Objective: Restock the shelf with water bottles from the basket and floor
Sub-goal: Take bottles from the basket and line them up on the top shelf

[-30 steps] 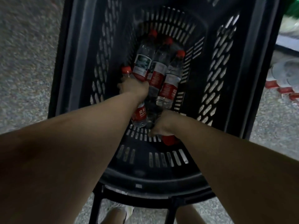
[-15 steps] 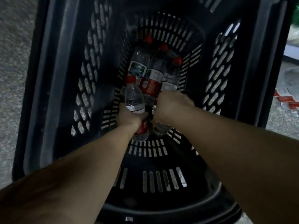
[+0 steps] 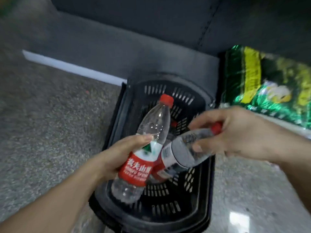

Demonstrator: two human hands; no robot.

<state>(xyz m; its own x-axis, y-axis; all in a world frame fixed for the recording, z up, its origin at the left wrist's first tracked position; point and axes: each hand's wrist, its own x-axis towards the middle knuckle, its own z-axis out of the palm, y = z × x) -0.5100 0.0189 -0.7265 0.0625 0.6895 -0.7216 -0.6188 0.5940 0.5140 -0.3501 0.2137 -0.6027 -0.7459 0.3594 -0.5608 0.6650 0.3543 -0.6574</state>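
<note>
One clear, red-labelled bottle (image 3: 134, 158) is gripped at its label by the left hand (image 3: 117, 157); a second bottle (image 3: 183, 152) is pinched near its red cap by the right hand (image 3: 235, 132), both above the black basket (image 3: 198, 190). Judged risk: slippage from the loose neck pinch, or collision between the touching bottles. Beyond, a green package (image 3: 269, 81) is noted.

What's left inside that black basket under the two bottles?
Inside the black basket I see slotted walls and one red cap showing between the held bottles. The left hand's bottle and right hand's bottle cover the middle, hiding anything else there.
</note>
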